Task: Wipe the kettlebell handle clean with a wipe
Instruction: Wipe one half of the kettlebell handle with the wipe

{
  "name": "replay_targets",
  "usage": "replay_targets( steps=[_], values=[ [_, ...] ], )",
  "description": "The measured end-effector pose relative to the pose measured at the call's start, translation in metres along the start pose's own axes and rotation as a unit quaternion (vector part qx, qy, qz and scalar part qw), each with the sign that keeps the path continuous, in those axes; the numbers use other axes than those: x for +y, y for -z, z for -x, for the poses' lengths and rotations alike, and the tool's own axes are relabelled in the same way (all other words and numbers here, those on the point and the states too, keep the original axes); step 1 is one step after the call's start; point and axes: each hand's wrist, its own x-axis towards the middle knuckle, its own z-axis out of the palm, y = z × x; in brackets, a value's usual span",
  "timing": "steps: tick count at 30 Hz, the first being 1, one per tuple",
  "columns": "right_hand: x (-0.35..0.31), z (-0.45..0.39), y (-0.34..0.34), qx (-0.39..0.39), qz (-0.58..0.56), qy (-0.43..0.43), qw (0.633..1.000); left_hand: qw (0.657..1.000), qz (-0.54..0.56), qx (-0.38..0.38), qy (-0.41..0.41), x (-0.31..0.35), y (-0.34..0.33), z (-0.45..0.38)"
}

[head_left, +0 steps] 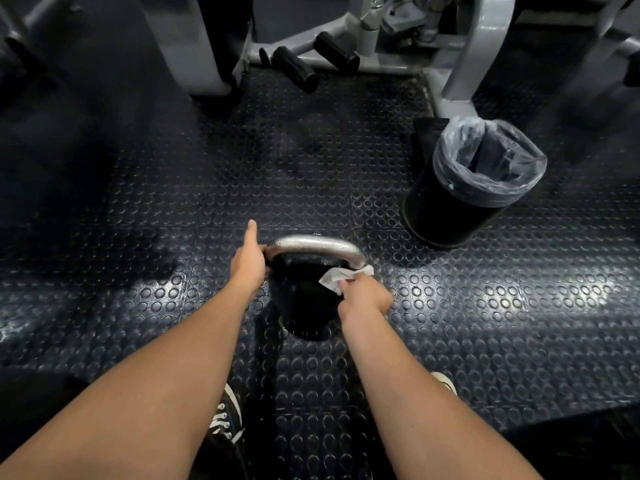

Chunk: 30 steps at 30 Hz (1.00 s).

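Standing on the studded rubber floor (450, 306), the black kettlebell (306, 303) sits low in the middle of the view, its bare metal handle (315, 244) arching across the top. The left hand (248, 263) grips the handle's left end, fingers curled under it and thumb pointing straight ahead. The right hand (363, 295) pinches a crumpled white wipe (337, 277) and holds it against the handle's right leg, just where the metal bends down to the bell. The 2 hands are apart, with the whole curved top of the handle bare between them.

Floor lies open to the left of the kettlebell and in a wide band ahead of it. To the right and farther off stands a black bin (460, 199) lined with a clear bag, well apart from the right hand. Beyond the open band, the grey frame of a gym machine (464, 50) edges the floor, with black foot pegs (298, 69) pointing toward the viewer. Below the forearms, 2 shoes (227, 415) show on either side, near the bottom edge.
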Motion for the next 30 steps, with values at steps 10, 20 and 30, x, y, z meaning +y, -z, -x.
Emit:
replay_targets(
  steps=[10, 20, 30],
  values=[
    [0.027, -0.004, -0.004, 0.042, -0.035, 0.118, 0.992, 1.0, -0.015, -0.008, -0.005, 0.002, 0.0, 0.004],
    [0.033, -0.018, -0.004, 0.072, 0.057, 0.164, 0.982, 1.0, -0.019, 0.009, -0.006, 0.013, -0.003, 0.026],
    [0.041, -0.033, 0.003, 0.057, 0.08, 0.204, 0.974, 1.0, 0.008, 0.015, -0.001, 0.017, -0.005, 0.035]
  ],
)
